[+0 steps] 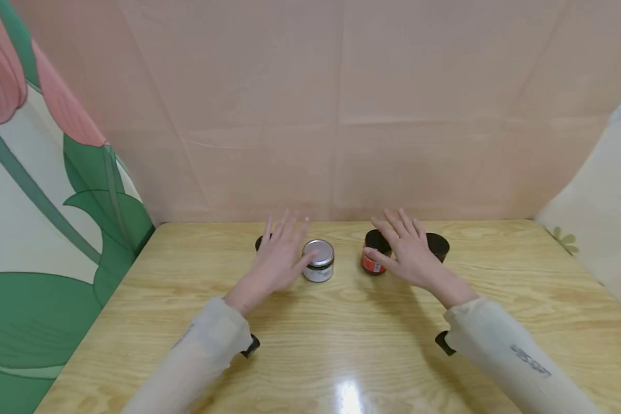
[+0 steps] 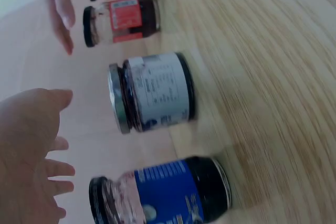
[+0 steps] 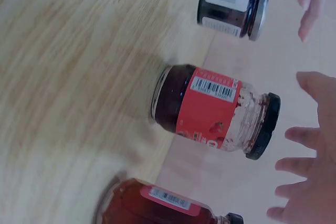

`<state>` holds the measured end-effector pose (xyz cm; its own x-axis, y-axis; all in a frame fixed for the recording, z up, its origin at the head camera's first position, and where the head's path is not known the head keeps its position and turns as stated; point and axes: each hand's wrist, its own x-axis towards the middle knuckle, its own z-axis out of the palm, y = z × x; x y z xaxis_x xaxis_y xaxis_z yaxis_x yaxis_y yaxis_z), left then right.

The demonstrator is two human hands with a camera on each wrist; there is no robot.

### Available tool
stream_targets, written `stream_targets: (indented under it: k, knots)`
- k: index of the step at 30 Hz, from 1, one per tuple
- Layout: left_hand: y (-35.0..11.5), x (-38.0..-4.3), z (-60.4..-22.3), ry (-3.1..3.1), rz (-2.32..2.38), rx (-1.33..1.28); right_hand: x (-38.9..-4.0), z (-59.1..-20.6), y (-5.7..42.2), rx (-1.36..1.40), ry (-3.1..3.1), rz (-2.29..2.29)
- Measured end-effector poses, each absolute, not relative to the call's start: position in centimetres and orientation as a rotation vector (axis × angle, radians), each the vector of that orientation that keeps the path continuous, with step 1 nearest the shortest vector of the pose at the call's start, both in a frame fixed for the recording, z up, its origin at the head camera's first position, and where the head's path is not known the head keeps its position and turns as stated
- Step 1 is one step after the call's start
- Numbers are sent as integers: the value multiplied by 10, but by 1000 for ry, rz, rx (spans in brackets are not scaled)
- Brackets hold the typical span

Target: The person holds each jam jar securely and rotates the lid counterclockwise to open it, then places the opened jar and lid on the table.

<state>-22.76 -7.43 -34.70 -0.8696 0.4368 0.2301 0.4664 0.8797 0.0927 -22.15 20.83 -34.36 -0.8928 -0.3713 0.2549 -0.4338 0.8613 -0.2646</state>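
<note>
Pale sleeves nearest, both forearms stretched out over the wood table. Left hand open, fingers spread, grips nothing; raised above the blue jar, thumb toward the silver-lidded jar. Right hand likewise open and without a grip, held above and between the red jar and the amber jar. All four jars upright near the table's far edge, lids on. Pink cloth behind. Printed tulips at left.
</note>
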Motion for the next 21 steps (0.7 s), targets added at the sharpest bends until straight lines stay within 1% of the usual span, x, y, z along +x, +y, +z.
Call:
stream_targets:
  k: [10,16,21]
  knots:
    - [-101,-225,-351,-2675,-490,-694,-215,-345,207,738,-2595,619]
    - [-108,-225,-354,-2692,-581,-598,-211,-344,202,804,-2517,686]
    - [-110,-228,-358,-2757,-749,-495,-207,-344,200,854,-2474,689]
